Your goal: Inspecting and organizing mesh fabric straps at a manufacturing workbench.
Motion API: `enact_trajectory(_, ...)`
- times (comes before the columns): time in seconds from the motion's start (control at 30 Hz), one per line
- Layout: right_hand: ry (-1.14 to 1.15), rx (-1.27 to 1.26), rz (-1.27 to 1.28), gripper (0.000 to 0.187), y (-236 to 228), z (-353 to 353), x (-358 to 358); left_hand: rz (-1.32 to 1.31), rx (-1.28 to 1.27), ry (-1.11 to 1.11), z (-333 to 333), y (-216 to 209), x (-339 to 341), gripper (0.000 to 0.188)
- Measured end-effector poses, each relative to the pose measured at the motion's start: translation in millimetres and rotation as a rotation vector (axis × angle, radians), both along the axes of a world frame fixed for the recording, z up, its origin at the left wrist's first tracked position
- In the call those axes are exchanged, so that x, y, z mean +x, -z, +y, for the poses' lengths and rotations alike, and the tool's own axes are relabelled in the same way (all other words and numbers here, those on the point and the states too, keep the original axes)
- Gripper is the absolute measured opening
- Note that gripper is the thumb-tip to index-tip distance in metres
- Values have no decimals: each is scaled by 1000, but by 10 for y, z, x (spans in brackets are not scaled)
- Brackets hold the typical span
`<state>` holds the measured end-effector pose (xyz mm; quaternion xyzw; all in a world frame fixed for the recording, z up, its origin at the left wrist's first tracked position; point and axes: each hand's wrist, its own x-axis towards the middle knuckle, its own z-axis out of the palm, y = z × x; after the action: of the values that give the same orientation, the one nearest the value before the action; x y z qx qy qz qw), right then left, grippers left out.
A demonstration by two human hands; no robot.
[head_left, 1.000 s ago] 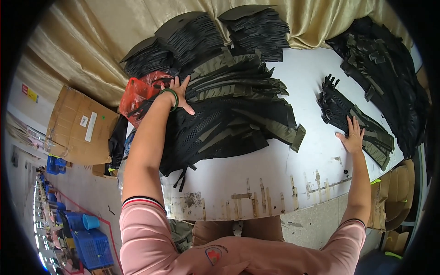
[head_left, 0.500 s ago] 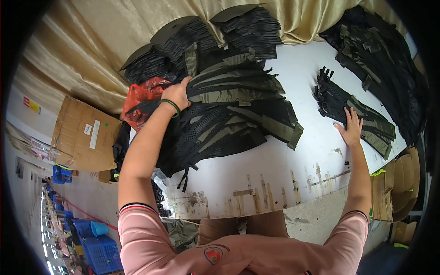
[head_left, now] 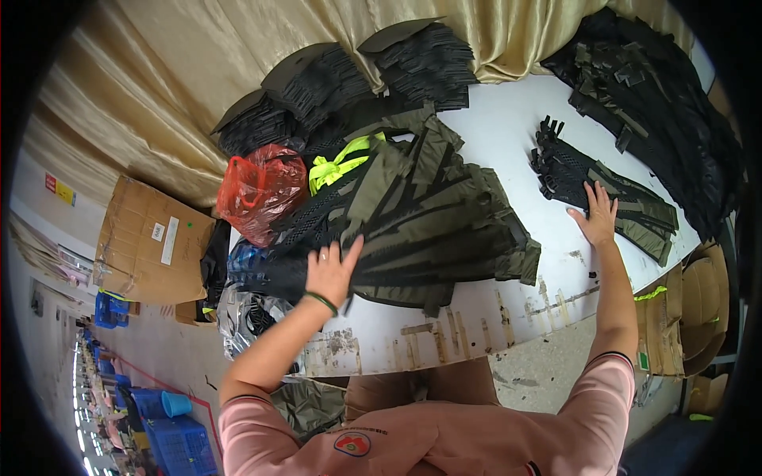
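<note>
Left hand [head_left: 329, 270]: fingers spread, palm flat, pressing down on the near left part of a large fanned pile of olive and black fabric pieces [head_left: 429, 214]. It grips nothing. A dark band sits on the wrist. The pile covers the left and middle of the white bench [head_left: 492, 305] and reaches close to its near edge.

At the left edge of the bench a red plastic bag [head_left: 260, 194] lies against the pile, with a bright yellow-green strap [head_left: 337, 166] just beside it. Stacks of black cut pieces [head_left: 349, 79] line the far edge against a gold curtain [head_left: 198, 71].

Right hand [head_left: 597, 216]: fingers spread, palm down, resting on the near end of a smaller bundle of black and olive straps [head_left: 607, 190] near the right edge of the bench. It holds nothing. A further heap of black pieces [head_left: 651, 87] fills the far right corner.

Between pile and bundle a strip of bare white top runs from far edge to near edge. The near edge is scuffed and worn. A cardboard box [head_left: 147, 238] and blue crates [head_left: 171, 436] stand on the floor beyond the left edge.
</note>
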<state>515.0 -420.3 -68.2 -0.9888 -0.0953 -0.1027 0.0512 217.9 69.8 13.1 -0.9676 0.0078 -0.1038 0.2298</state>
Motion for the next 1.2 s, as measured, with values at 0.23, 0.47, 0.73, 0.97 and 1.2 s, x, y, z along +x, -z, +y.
enact_trajectory(0.23,-40,121,-145,76,-478,634,-609,114,-373,7,-235,280,-270,79)
enact_trajectory(0.47,-976,395,-89,83,-688,2142,-2101,151,-379,120,36,363,-191,85)
enact_trajectory(0.73,-990,313,56,84,-189,2504,-2155,383,-749,259,267,-584,151,41)
enact_trajectory(0.97,-979,327,67,81,-199,2555,-2120,-320,-282,28,1477,-469,1998,38)
enact_trajectory(1.2,-972,377,93,81,-170,2486,-2097,-20,-323,-348,1353,-339,2374,27)
